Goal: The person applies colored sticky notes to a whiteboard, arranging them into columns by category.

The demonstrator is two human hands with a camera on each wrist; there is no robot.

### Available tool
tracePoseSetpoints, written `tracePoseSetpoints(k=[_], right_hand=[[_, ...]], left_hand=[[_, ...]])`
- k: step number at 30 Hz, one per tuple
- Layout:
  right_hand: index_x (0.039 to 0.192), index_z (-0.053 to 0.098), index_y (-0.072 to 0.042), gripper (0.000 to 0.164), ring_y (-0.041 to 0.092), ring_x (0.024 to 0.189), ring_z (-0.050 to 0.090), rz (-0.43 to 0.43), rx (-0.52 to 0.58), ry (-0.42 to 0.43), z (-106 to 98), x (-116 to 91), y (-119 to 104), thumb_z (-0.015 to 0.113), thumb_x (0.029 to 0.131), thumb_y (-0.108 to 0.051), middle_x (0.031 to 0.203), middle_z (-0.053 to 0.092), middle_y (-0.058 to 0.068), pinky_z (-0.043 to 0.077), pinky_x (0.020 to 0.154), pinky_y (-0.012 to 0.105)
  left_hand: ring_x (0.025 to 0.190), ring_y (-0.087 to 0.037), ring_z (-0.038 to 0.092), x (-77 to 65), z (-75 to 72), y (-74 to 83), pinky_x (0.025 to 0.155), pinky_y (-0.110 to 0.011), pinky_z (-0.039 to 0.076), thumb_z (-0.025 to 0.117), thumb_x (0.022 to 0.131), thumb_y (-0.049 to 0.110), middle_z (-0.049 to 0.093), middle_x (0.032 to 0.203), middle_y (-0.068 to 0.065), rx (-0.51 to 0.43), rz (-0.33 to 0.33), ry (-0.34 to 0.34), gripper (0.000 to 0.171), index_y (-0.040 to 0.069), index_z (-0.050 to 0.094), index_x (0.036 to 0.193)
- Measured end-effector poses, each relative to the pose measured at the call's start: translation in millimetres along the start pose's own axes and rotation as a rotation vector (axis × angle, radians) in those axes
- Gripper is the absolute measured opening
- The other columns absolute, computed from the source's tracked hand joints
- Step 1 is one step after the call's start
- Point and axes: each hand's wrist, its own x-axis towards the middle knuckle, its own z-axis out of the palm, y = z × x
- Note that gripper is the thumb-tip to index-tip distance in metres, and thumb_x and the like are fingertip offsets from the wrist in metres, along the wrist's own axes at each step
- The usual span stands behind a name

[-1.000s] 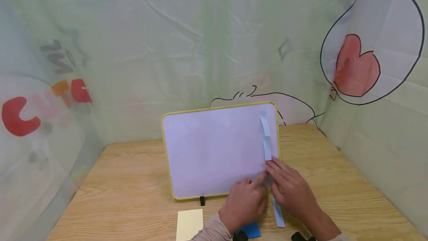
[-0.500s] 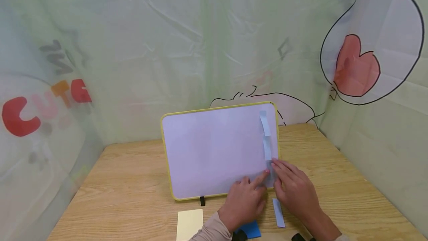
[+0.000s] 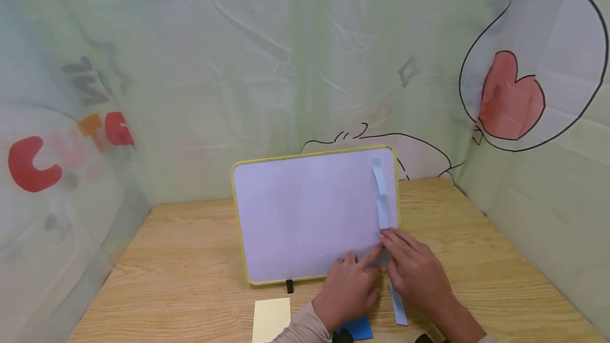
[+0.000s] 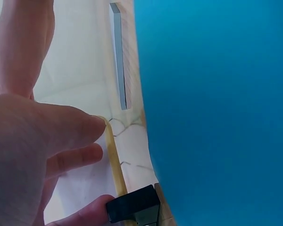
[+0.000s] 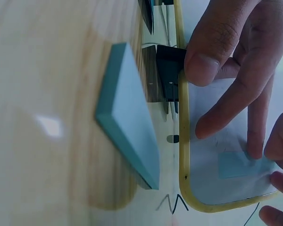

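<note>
The blue strip (image 5: 232, 165) lay at the board's (image 3: 310, 216) four o'clock, between one and two o'clock from my left hand (image 3: 350, 286) and at ten from my right hand (image 3: 420, 269). Neither grasped anything: my left forefinger reached out straight and touched the strip, while my right fingers, nearly straight and together, rested at its upper end.

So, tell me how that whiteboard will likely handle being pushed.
The whiteboard may tip or slide under a firm push, since it stands on edge with a small black foot below. It looks stiff, probably not bending, as its flat face has a yellow frame.
</note>
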Motion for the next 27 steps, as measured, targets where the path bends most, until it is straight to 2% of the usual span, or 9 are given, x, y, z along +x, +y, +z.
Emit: tracePoseSetpoints(k=[2,6,11,12,14,18,22,24,27], right_hand=[[0.121,0.070,0.003,0.046,0.032,0.117,0.060,0.011,-0.004,-0.013,0.4,0.1,-0.2,0.041,0.096,-0.024,0.127,0.067,0.013,0.048,0.088,0.050],[0.118,0.071,0.004,0.043,0.033,0.113,0.062,0.047,-0.030,-0.021,0.6,1.2,-0.4,0.052,0.085,-0.016,0.124,0.068,0.014,0.052,0.082,0.050],[0.112,0.073,0.005,0.039,0.033,0.106,0.066,0.120,-0.053,0.030,-2.2,2.1,-0.7,0.053,0.085,-0.015,0.118,0.071,0.014,0.054,0.081,0.050],[0.111,0.074,0.004,0.039,0.033,0.106,0.067,0.127,-0.043,0.044,-2.5,2.0,-0.8,0.052,0.086,-0.016,0.118,0.071,0.014,0.053,0.087,0.046],[0.111,0.074,0.004,0.039,0.033,0.106,0.066,0.121,-0.003,0.064,-1.9,2.9,-0.7,0.049,0.088,-0.017,0.119,0.071,0.013,0.048,0.098,0.033],[0.113,0.073,0.002,0.042,0.034,0.111,0.064,0.066,0.102,0.065,2.3,4.5,-1.3,0.044,0.094,-0.022,0.124,0.068,0.013,0.022,0.111,0.014],[0.113,0.072,0.003,0.047,0.035,0.112,0.061,0.030,0.120,0.065,4.9,3.6,-0.4,0.039,0.098,-0.026,0.125,0.067,0.015,0.019,0.113,0.016],[0.112,0.073,0.003,0.048,0.035,0.111,0.062,0.026,0.090,0.073,4.5,2.4,0.7,0.038,0.098,-0.027,0.123,0.068,0.015,0.021,0.114,0.017],[0.110,0.074,0.001,0.049,0.034,0.109,0.063,0.038,0.028,0.064,2.3,1.3,3.1,0.037,0.097,-0.028,0.123,0.069,0.013,0.041,0.105,0.030]], left_hand=[[0.078,-0.012,0.054,-1.3,0.1,-0.4,0.060,-0.024,0.046,0.066,0.093,0.039,0.041,0.155,0.009,-0.002,-0.004,-0.001,0.020,0.030,0.076,0.108],[0.077,-0.012,0.053,-3.0,0.7,-2.2,0.059,-0.023,0.043,0.067,0.092,0.039,0.039,0.157,0.009,-0.002,-0.008,0.009,0.017,0.031,0.076,0.105],[0.076,-0.010,0.052,-2.7,1.9,-3.9,0.057,-0.020,0.039,0.068,0.092,0.039,0.037,0.158,0.010,-0.007,0.001,0.028,0.014,0.032,0.075,0.102],[0.076,-0.010,0.052,-2.6,2.0,-4.0,0.057,-0.020,0.039,0.068,0.092,0.038,0.038,0.157,0.010,-0.010,0.002,0.026,0.014,0.032,0.075,0.102],[0.076,-0.010,0.051,-1.7,2.1,-4.7,0.057,-0.020,0.039,0.067,0.093,0.038,0.037,0.158,0.010,-0.013,0.005,0.018,0.015,0.032,0.076,0.103],[0.079,-0.010,0.051,-0.2,2.5,-5.6,0.061,-0.022,0.043,0.065,0.094,0.040,0.037,0.158,0.010,-0.004,-0.001,-0.008,0.019,0.032,0.075,0.108],[0.078,-0.010,0.051,0.7,2.8,-6.0,0.060,-0.022,0.042,0.064,0.094,0.041,0.038,0.157,0.011,-0.011,-0.007,-0.019,0.019,0.034,0.075,0.108],[0.077,-0.010,0.051,0.7,3.0,-6.0,0.058,-0.021,0.041,0.064,0.094,0.041,0.038,0.157,0.012,-0.020,-0.006,-0.022,0.017,0.034,0.075,0.106],[0.075,-0.009,0.051,1.8,2.3,-6.1,0.058,-0.021,0.041,0.065,0.094,0.040,0.037,0.157,0.012,-0.027,-0.007,-0.014,0.015,0.035,0.075,0.104]])
